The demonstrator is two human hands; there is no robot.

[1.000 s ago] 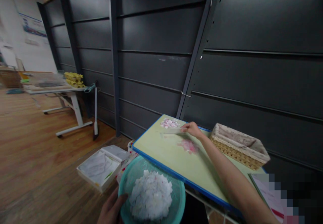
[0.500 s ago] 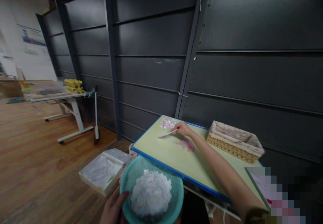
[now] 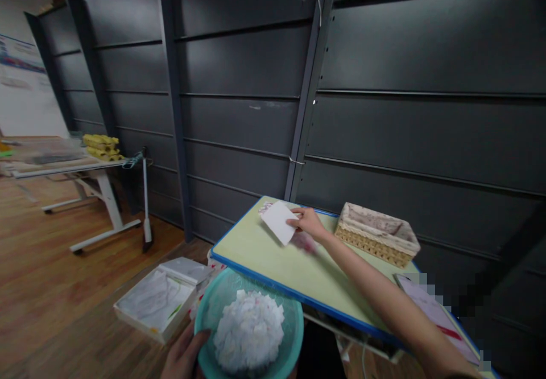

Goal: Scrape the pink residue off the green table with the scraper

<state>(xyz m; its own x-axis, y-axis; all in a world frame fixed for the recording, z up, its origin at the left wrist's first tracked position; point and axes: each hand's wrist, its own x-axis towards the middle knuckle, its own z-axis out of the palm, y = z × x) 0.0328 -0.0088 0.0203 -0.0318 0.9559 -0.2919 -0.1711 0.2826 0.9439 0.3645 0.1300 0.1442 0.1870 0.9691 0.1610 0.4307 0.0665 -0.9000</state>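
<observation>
Card (image 3: 278, 224), white and four-cornered, just one, is pinched in my right hand (image 3: 307, 224) mid-frame; my left hand (image 3: 186, 351) grips one teal basket (image 3: 295, 317) of white flakes (image 3: 249, 332), lower centre.

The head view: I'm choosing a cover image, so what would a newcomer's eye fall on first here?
Probably the mound of white pieces in the teal basket, low in the middle, with the left hand gripping the basket's left side. Next comes the white sheet held by the right hand over the pale, blue-edged table. Dark panels fill much of the background.
</observation>
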